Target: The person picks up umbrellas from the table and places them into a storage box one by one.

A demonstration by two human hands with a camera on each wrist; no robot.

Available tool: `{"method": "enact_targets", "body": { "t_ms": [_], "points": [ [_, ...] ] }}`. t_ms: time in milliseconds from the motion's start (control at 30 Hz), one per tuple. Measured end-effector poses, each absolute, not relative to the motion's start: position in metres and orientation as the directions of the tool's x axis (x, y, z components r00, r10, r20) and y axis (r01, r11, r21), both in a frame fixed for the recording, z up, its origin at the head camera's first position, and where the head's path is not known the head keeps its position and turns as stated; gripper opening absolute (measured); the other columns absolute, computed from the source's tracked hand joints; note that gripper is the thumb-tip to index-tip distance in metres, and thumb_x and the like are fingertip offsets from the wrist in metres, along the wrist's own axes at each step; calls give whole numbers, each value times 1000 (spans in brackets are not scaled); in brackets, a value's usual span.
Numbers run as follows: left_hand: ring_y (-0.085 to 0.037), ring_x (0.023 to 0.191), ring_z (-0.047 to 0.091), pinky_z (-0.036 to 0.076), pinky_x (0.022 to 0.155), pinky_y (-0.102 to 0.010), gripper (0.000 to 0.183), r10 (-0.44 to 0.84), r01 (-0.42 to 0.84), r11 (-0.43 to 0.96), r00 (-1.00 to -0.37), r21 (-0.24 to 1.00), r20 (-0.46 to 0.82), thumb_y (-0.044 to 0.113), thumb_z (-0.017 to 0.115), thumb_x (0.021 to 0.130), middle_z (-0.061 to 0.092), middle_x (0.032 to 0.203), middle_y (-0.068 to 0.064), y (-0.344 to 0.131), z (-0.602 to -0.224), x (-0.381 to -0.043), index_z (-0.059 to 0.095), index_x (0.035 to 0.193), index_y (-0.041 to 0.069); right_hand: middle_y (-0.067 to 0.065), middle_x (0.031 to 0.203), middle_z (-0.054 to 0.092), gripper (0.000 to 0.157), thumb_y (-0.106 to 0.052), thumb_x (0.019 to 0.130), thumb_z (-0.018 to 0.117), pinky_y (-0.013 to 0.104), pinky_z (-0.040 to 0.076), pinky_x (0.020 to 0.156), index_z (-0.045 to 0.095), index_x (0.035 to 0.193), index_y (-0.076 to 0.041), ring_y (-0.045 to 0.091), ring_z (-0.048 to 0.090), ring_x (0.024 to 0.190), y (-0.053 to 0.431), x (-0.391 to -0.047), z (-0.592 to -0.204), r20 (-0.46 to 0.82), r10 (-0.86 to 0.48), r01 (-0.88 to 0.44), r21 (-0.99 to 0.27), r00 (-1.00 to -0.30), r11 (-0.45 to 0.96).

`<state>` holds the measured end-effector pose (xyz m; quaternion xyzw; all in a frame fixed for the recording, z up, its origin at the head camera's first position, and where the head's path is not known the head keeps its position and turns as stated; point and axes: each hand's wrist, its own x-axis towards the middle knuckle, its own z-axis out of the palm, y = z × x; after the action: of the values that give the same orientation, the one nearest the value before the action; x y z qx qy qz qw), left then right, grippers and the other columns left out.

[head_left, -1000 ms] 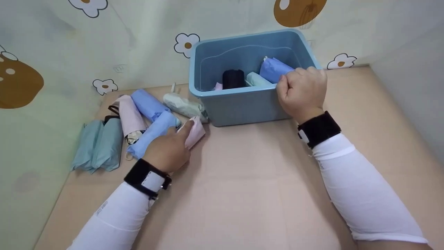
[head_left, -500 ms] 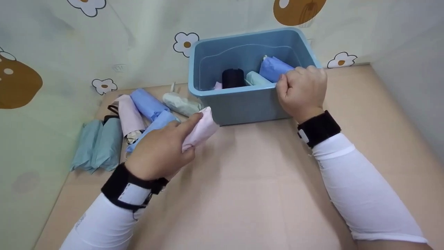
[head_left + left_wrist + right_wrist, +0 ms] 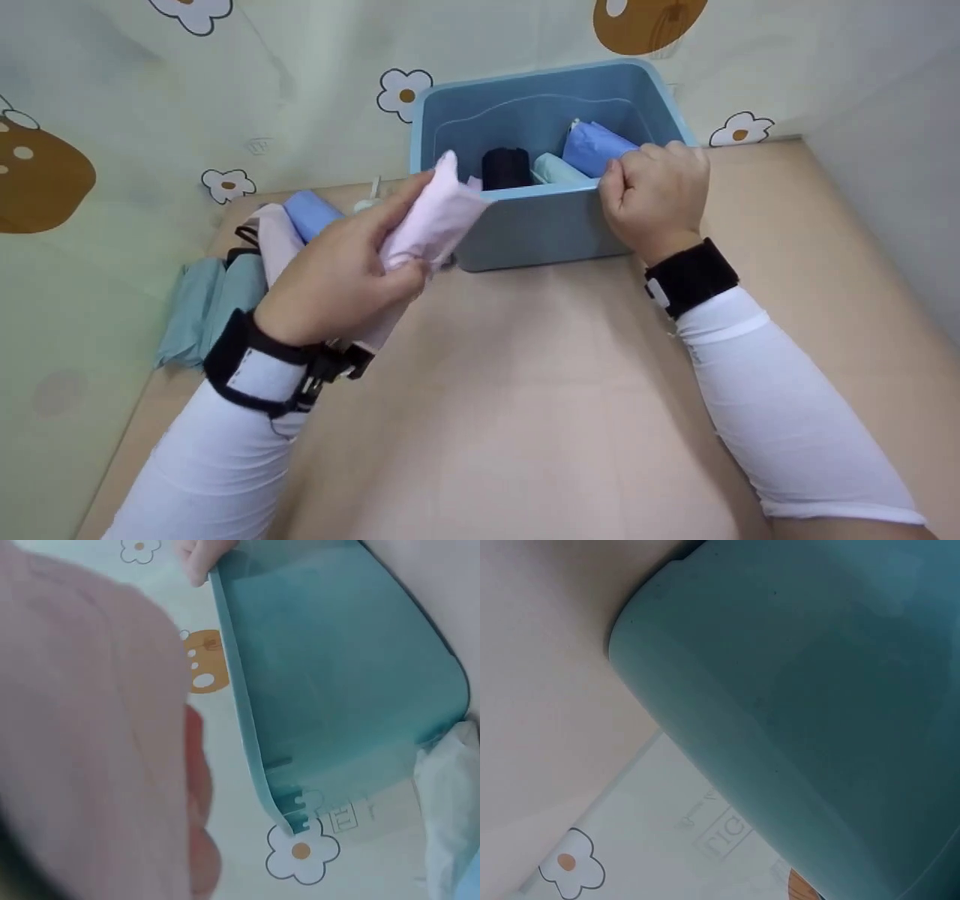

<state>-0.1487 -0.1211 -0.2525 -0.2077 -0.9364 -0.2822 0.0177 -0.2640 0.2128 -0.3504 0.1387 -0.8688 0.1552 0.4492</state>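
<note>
My left hand (image 3: 337,277) grips a pink folded umbrella (image 3: 439,217), thumb on the near side, its far end tilted up. That end overlaps the bin's front left corner in the head view. Up close, the pink umbrella (image 3: 90,727) blurs across the left wrist view. My right hand (image 3: 656,199) curls over the front rim of a blue plastic bin (image 3: 540,232), near its right corner. Inside the bin lie a black rolled umbrella (image 3: 505,168), a mint one (image 3: 559,170) and a blue one (image 3: 600,150), with a bit of pink beside the black one.
Left of the bin lie more folded umbrellas: teal ones (image 3: 187,311), a pink one (image 3: 276,240) and a blue one (image 3: 309,214). A pale green umbrella (image 3: 450,802) lies by the bin's left side. A flower-patterned curtain (image 3: 315,97) hangs behind. The tabletop (image 3: 540,390) is peach.
My left hand has lifted the pink umbrella off the table and brought it up toward the bin's front left corner. My right hand has stayed on the rim.
</note>
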Motion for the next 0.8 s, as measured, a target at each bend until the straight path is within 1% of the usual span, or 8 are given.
{"method": "enact_targets", "body": {
  "t_ms": [100,200,267,333,467,567,633,800],
  "points": [
    [-26,97,69,62,76,-43,85,303,365,687,-930,628,209,20,64,94,60,148,-10,-109,-247,-168,25,168,34,16,56,52,45,-24,97,46,51,35,59,50,57,-4,40,47,59,214,-263,-351,819,-99,-377,-150,-566,914],
    [-25,103,69,64,76,-42,87,219,342,597,-940,726,263,18,63,96,50,161,-7,-95,-244,-189,18,169,32,16,57,52,45,-25,97,45,51,35,60,51,57,-4,40,48,60,214,-263,-352,811,-97,-372,-156,-578,915],
    [-23,110,66,63,83,-41,89,187,355,536,-935,766,302,16,60,98,43,165,-6,-87,-244,-203,11,171,27,16,57,52,46,-27,97,45,51,35,61,51,58,-4,40,48,60,213,-263,-353,805,-92,-372,-167,-587,913],
    [-21,113,65,62,88,-41,89,172,376,482,-926,791,335,14,58,101,44,162,-8,-80,-246,-217,4,171,25,17,58,54,46,-28,97,45,51,36,62,52,58,-4,40,49,61,212,-263,-354,798,-93,-372,-171,-595,912],
    [-21,121,62,58,99,-39,88,153,400,398,-916,826,371,16,54,105,37,161,-12,-70,-254,-242,-7,169,19,17,59,55,47,-28,98,45,51,37,62,53,59,-4,39,50,62,210,-263,-355,794,-102,-374,-165,-599,913],
    [-21,122,62,56,102,-35,89,101,382,371,-923,846,372,20,53,107,33,163,-14,-66,-258,-255,-10,168,17,16,59,55,46,-27,97,46,51,37,62,53,58,-4,39,50,61,210,-264,-355,800,-106,-378,-158,-590,912],
    [-22,123,62,54,103,-34,89,73,365,376,-928,852,366,23,53,107,34,163,-16,-64,-261,-263,-12,168,16,16,58,55,45,-27,97,46,51,37,61,53,58,-4,39,50,61,210,-264,-354,810,-101,-380,-158,-577,911],
    [-22,130,59,52,106,-34,94,30,297,410,-950,863,312,24,56,105,32,167,-16,-60,-269,-278,-13,168,20,16,58,54,45,-26,96,46,53,36,60,52,58,-4,39,49,60,212,-265,-354,824,-97,-375,-146,-559,915]
  ]
}}
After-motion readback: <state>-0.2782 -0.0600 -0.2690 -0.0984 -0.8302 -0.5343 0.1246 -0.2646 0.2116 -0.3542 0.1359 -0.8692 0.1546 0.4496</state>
